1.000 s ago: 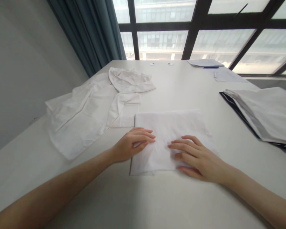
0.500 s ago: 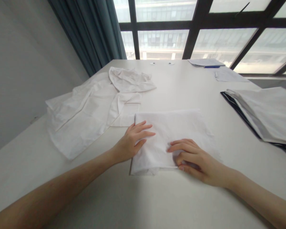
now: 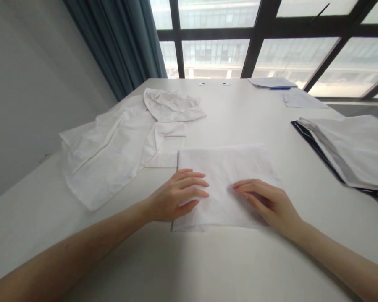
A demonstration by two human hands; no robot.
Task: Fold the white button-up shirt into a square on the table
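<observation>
The left hand point(image 3: 176, 195) lies flat, palm down, on the near left part of a folded white rectangular cloth point(image 3: 227, 176), with the fingers stretched out and close together, pointing to the right. The right hand point(image 3: 267, 203) rests on the near right part of the same cloth, fingers extended and pointing to the left, also open and not gripping anything. The two hands are near each other but apart, with a strip of cloth showing between the fingertips. The cloth lies flat on the white table point(image 3: 189, 260), in the middle, just in front of the person.

Just beside the cloth's far left corner there is a spread, wrinkled white garment point(image 3: 113, 147), and one edge of it seems to touch the cloth. To the right, well apart from the hands, a stack of folded pale grey fabric with a dark striped piece underneath point(image 3: 349, 151) sits near the table edge. At the far side lie some white papers point(image 3: 271, 82) with a blue pen point(image 3: 279, 88) on them. Behind are a teal curtain point(image 3: 122, 42) and a big window with a dark frame point(image 3: 255, 33).
</observation>
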